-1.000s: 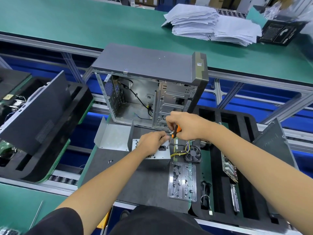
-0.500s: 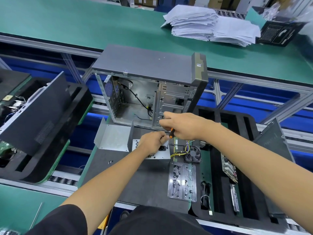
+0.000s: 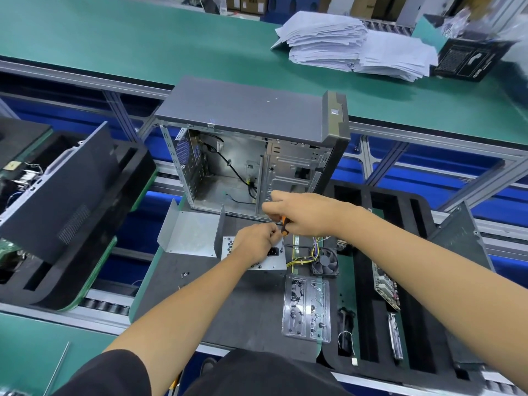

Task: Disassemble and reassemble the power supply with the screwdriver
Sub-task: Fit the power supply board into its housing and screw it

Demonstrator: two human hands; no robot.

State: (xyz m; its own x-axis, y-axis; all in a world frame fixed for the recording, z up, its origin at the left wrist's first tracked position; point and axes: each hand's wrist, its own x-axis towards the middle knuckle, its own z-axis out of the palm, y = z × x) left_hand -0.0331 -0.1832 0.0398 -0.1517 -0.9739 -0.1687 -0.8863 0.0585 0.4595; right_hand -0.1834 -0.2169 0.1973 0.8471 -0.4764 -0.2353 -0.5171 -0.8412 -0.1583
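**Grip on the driver: working a screw at the power supply's rear plate**

Clamped round the orange handle of the screwdriver [image 3: 283, 228], your right hand [image 3: 305, 214] holds the tool nearly upright, its shaft running down to the silver face of the power supply [image 3: 271, 262]. Your left hand [image 3: 257, 241] rests on that same face, fingers curled in beside the shaft, apparently pinching or steadying near the tip; whether they hold a screw cannot be told. The power supply lies directly beneath both hands on the dark tray [image 3: 228, 304], its socket just below your left fingers.

Judged from this, the step in hand is driving or loosening one screw by the socket. With the bent metal cover [image 3: 191, 234] lying loose to the left of your grip, the unit appears to be part-way apart. The next move calls for keeping the tip seated and the shaft square while you turn, the left hand holding the housing against twist.

Room: beyond your grip the open computer case [image 3: 251, 155] stands close, its lower edge just behind your right knuckles, so lift rather than push forward. To the right of the grip lie coloured wires [image 3: 310, 252] and a small fan [image 3: 325, 262], near enough to snag. Nearer you, the clear parts tray [image 3: 307, 307] sits just beside the unit; two loose screws [image 3: 185, 274] lie left of your forearm. Open tray surface lies toward you.
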